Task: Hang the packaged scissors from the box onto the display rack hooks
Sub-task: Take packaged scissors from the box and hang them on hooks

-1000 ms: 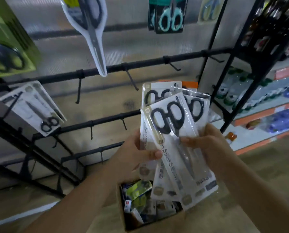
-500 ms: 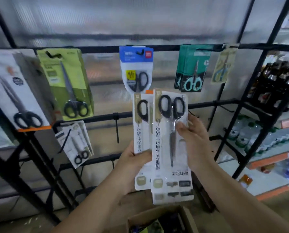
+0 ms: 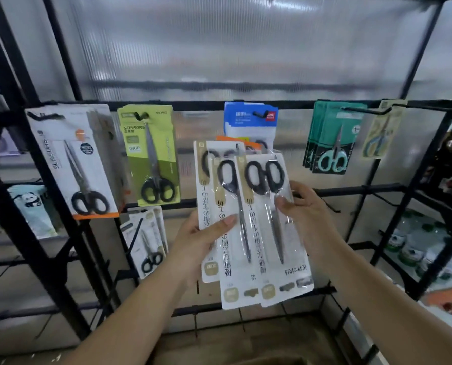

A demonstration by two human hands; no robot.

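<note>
I hold a fan of several white-and-gold packs of black-handled scissors [image 3: 248, 225] upright in front of the black display rack [image 3: 377, 192]. My left hand [image 3: 201, 238] grips the fan from the left, thumb across the front of the middle pack. My right hand [image 3: 302, 212] pinches the rightmost pack [image 3: 275, 233] at its right edge, thumb on the front. An orange-edged pack shows behind the fan's top. The box is out of sight below the frame.
Hanging on the top bar are a white-orange scissors pack [image 3: 75, 159], a green pack [image 3: 151, 156], a blue pack [image 3: 251, 119], teal packs [image 3: 333, 140] and a yellowish pack [image 3: 380, 135]. A small pack [image 3: 148, 246] hangs lower left. Bare hooks [image 3: 330, 204] stick out on the middle bar at right.
The view has tilted up from the box to the rack. Both hands raised the packs and spread them wider; the box has dropped out of view.
</note>
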